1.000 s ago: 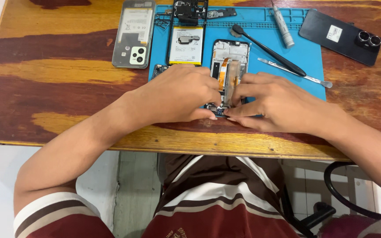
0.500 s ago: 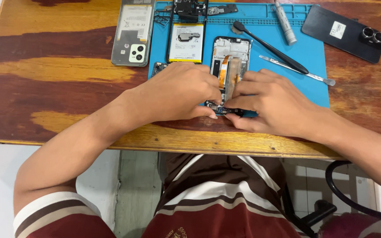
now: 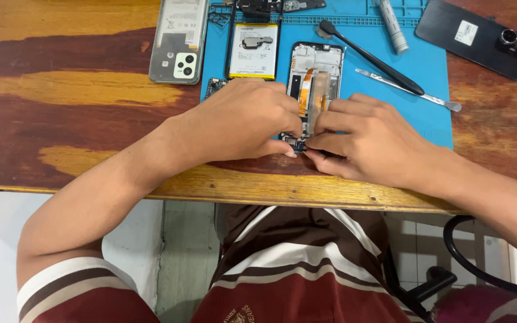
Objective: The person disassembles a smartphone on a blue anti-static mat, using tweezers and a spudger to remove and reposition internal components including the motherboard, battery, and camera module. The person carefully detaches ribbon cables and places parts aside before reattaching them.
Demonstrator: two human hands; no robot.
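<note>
Worn brown wood, streaked with yellow, makes up the desk (image 3: 61,90), and a blue mat (image 3: 426,78) covers its far middle part. Both hands meet at the near edge of that mat, over an opened phone frame (image 3: 315,66) lying flat with its inside facing up. An orange flex strip runs down the frame's middle. The left hand (image 3: 243,122) is curled, fingertips pinched down at the frame's near end. The right hand (image 3: 369,140) mirrors it from the other side, with its fingertips pressed against the same spot, so the two hands touch each other there. Between the fingertips sits a small dark part (image 3: 297,144) at the bottom of the frame; whether either hand truly grips it cannot be told.

Just left of the frame lies a battery (image 3: 254,51), white with a yellow edge. Beyond the mat's left edge, on bare wood, rests a grey back cover (image 3: 179,39) with camera holes. To the right of the frame a black spudger (image 3: 372,57) lies slantwise, with a thin metal pry tool (image 3: 408,90) beside it and a grey pen-like tube (image 3: 393,27) farther back. A dark phone (image 3: 477,36) lies at the far right corner, well apart from the hands.
</note>
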